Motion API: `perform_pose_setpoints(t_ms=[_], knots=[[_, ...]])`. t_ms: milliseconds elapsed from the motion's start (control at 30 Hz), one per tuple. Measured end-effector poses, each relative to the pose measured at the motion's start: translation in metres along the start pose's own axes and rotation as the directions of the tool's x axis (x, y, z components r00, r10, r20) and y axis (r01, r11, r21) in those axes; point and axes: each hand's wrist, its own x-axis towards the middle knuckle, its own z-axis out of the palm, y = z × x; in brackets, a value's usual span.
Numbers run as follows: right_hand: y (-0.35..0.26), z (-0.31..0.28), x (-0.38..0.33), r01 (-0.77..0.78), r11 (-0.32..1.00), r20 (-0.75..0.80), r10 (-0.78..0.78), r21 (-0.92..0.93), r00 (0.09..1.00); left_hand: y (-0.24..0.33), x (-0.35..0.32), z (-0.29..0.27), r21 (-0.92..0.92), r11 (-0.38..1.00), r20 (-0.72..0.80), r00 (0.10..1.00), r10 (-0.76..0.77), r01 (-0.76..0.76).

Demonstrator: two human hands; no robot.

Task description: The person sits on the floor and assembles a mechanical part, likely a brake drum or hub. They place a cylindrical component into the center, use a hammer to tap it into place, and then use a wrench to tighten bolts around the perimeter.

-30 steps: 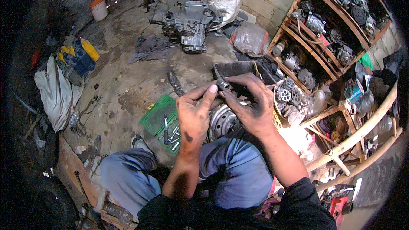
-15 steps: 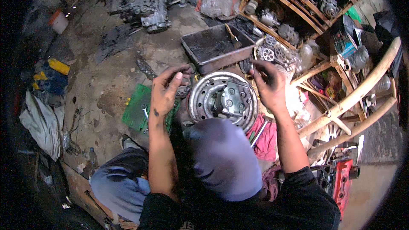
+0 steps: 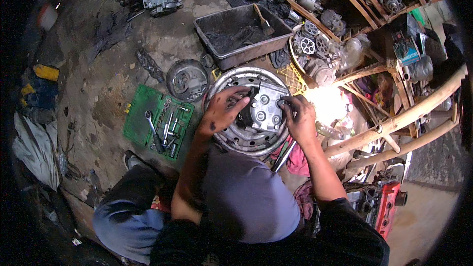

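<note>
A steel wheel rim (image 3: 242, 148) lies flat on the floor in front of my knee. Resting on it is a blocky grey metal housing (image 3: 270, 99) with several round bolt heads on its upper face. My left hand (image 3: 222, 113) curls around the housing's left side, its thumb and fingers against the dark edge there. On the opposite side, my right hand (image 3: 299, 118) has its fingers bent in at the housing's right edge. The undersides of the fingers are hidden.
An open green socket set (image 3: 139, 118) with a ratchet (image 3: 153, 128) lies to the left. Behind it sits a round metal pan (image 3: 172, 74). A black tub (image 3: 231, 61) holding a brush stands beyond the rim. At right are a bright lamp (image 3: 327, 106) and a curved wooden frame (image 3: 419, 118).
Both hands have come down and inward from above the rim's sides onto the metal housing. The housing sits turned differently, and the view has shifted, showing more of the socket set.
</note>
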Motion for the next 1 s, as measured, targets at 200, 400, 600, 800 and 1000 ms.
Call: perform_pose_setpoints(t_ms=[200,400,600,800,1000], knots=[[-0.015,0.008,-0.003,-0.101,0.993,-0.017,0.1,-0.067,0.995,-0.006,0.011,0.007,-0.075,0.996,0.026,0.998,-0.053,0.055],[-0.011,0.014,-0.004,0.035,0.997,-0.103,-0.043,-0.074,0.994,-0.013,0.015,0.013,-0.064,0.998,0.055,0.998,0.01,-0.007],[-0.014,0.02,-0.006,-0.138,0.99,-0.216,0.133,-0.008,0.967,-0.013,0.015,0.019,0.017,0.997,-0.002,0.997,0.072,-0.072],[-0.006,0.036,-0.013,-0.1,0.993,-0.328,0.073,-0.066,0.942,-0.018,0.015,0.024,-0.025,1.0,0.005,1.0,-0.01,0.01],[0.0,0.036,-0.014,-0.033,0.994,-0.305,0.0,-0.103,0.952,-0.017,0.009,0.02,0.055,0.994,-0.039,0.995,0.091,-0.089]])
